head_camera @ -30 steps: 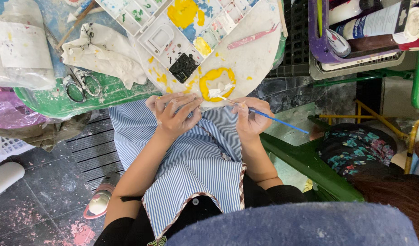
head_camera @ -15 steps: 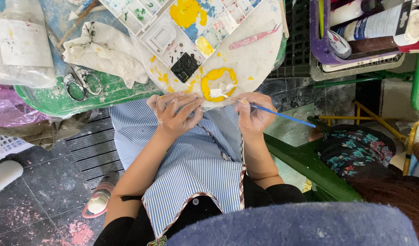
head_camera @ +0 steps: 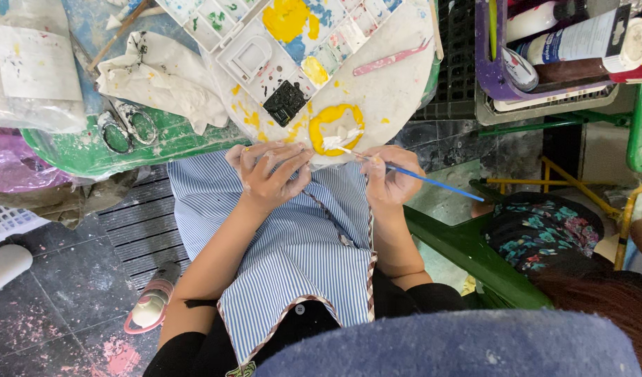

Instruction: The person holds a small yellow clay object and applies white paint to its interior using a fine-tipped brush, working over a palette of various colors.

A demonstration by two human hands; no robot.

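Painting is in hand: a brush [head_camera: 418, 178] is pinched in the right hand [head_camera: 390, 183], tip on the yellow ring [head_camera: 337, 130] at the surface [head_camera: 397, 98] edge; the left hand [head_camera: 268, 174], loosely curled, steadies it. Small, controlled strokes seem needed.

Both forearms reach forward from the lap, elbows bent. Left hand [head_camera: 270, 174] fingers curled, palm down, paint-smeared. Right hand [head_camera: 390, 180] closed in a pinch, wrist turned inward.
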